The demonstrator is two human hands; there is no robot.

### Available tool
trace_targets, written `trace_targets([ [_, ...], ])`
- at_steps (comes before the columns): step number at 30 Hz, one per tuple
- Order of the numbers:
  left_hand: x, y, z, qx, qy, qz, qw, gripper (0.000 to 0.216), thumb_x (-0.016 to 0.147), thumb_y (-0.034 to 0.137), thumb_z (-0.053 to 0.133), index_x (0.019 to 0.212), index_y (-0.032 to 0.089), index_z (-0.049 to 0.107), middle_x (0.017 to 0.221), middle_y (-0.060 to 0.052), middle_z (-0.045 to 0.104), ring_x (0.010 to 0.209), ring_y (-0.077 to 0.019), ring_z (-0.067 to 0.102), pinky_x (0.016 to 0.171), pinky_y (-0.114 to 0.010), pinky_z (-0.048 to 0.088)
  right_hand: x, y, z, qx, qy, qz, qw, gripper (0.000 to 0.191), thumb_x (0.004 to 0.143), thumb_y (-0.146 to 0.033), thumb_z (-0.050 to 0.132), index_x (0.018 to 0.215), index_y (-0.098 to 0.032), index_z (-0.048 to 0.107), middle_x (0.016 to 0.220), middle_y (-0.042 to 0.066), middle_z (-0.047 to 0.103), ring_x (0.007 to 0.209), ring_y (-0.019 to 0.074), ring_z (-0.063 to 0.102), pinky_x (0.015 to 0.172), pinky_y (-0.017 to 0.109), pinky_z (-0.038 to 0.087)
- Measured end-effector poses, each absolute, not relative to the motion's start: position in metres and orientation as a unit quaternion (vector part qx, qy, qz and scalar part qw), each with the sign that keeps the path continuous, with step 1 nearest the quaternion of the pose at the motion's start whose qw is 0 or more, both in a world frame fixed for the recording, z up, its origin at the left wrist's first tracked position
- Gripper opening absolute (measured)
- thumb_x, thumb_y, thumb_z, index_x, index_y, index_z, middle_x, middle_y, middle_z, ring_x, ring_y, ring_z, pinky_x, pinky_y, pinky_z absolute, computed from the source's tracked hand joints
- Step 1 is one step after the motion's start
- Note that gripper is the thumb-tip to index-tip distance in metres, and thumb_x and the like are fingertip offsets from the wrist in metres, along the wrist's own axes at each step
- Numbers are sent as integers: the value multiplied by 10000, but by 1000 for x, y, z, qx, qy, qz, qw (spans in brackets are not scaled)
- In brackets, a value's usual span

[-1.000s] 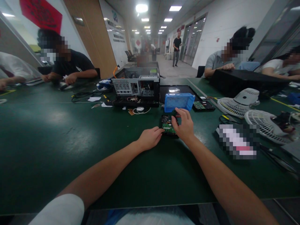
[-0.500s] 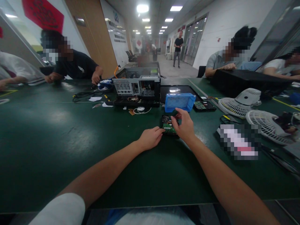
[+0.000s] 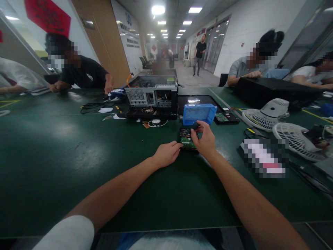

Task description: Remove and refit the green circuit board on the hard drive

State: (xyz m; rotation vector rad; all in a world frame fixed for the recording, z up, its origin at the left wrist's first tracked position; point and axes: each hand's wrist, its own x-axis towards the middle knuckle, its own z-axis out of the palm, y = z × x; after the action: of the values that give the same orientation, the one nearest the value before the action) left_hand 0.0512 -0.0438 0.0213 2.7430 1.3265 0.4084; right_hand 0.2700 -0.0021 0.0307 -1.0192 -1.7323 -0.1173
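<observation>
A hard drive point(image 3: 186, 141) with its green circuit board facing up lies on the dark green table point(image 3: 109, 194) in front of me. My left hand point(image 3: 168, 153) holds the drive by its left edge, fingers pressed together at the near corner. Over the right part of the drive is my right hand point(image 3: 204, 139), its thumb and fingers curled in a pinch. Whatever may be between those fingertips is hidden or too small to name. Just behind the drive, a blue plastic tray point(image 3: 199, 114) stands tilted on its side.
An opened computer case point(image 3: 152, 95) stands behind on the left, beside a black flat panel point(image 3: 215, 101). Another circuit-board drive point(image 3: 227, 118) lies right of the tray. White fan parts point(image 3: 265, 113) and cables are farther right. Several people sit around the table; one person point(image 3: 200, 52) stands beyond.
My right hand has shifted very slightly over the drive; my left hand stays in place. Across the table, the hand of the person in black has moved a little.
</observation>
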Motion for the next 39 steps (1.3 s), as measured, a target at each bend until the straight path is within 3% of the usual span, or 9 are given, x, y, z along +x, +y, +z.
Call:
trace_targets([
  [14, 51, -44, 21, 892, 429, 142, 30, 340, 1025, 289, 417, 1335, 226, 545, 1141, -70, 645, 920, -198, 665, 742, -307, 549, 269, -10, 42, -419, -747, -63, 512, 429, 976, -323, 546, 1391, -227, 488, 1042, 97, 632, 902, 240, 638, 866, 464, 580],
  [22, 52, -44, 22, 891, 433, 136, 32, 327, 1027, 286, 424, 1329, 228, 536, 1156, -73, 641, 930, -194, 662, 730, -301, 545, 270, -4, 35, -393, -738, -45, 547, 443, 968, -320, 561, 1396, -232, 487, 1325, 151, 574, 1090, 256, 633, 823, 429, 633],
  [32, 52, -44, 20, 889, 432, 145, 35, 292, 1030, 300, 425, 1284, 231, 553, 1139, -67, 636, 929, -195, 655, 732, -302, 542, 270, -3, 32, -405, -727, -70, 550, 424, 957, -327, 595, 1356, -216, 505, 1238, 148, 618, 1033, 260, 665, 803, 437, 637],
  [39, 51, -42, 16, 879, 437, 185, 49, 196, 1036, 353, 463, 1116, 226, 589, 1097, -42, 625, 908, -175, 639, 735, -282, 532, 272, -3, 31, -394, -734, -67, 549, 447, 950, -316, 596, 1373, -220, 486, 1198, 139, 598, 1039, 265, 641, 814, 445, 631],
])
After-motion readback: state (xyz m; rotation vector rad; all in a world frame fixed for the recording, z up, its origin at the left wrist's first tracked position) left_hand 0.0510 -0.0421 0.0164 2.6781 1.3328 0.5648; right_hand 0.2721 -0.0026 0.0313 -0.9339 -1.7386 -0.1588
